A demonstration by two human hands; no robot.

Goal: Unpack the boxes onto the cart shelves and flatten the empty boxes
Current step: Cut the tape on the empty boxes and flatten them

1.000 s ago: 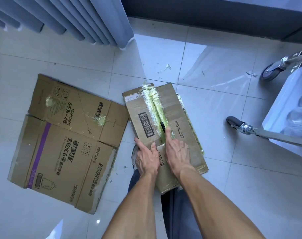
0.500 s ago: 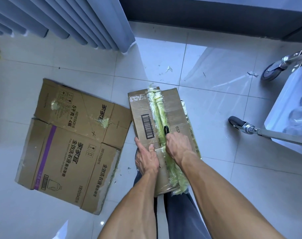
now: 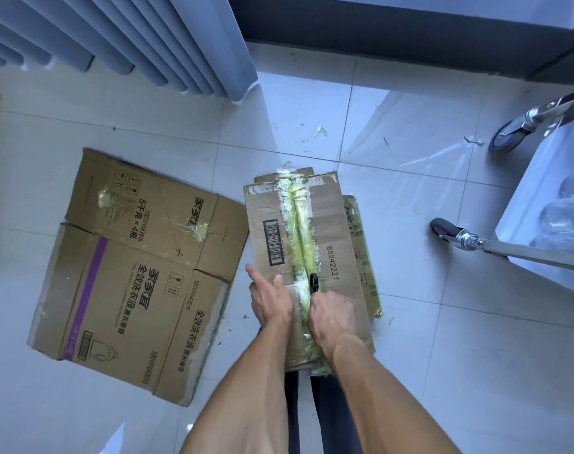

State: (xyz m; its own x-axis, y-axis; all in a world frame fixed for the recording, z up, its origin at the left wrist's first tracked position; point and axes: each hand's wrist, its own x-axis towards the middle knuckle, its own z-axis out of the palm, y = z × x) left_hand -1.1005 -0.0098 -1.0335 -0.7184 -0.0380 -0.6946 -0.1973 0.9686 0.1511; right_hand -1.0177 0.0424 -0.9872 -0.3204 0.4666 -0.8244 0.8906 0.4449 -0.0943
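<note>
A brown cardboard box (image 3: 338, 231) with a barcode and the number 65242227 lies on the tiled floor in front of me, its middle seam covered with yellow-green tape (image 3: 300, 224). My left hand (image 3: 270, 301) rests on the box's near left flap with its fingers spread. My right hand (image 3: 332, 317) grips a black-handled tool (image 3: 313, 282) whose tip sits on the taped seam. A flattened printed box (image 3: 132, 273) lies on the floor to the left.
The cart (image 3: 547, 231) stands at the right edge, with two castor wheels (image 3: 442, 228) on the floor. Grey curtains (image 3: 132, 37) hang at the top left. Small tape scraps (image 3: 320, 131) litter the tiles beyond the box.
The box has turned slightly and now lies straighter in front of me. My right hand closed round the black tool and drew back along the taped seam. My left hand stayed on the flap.
</note>
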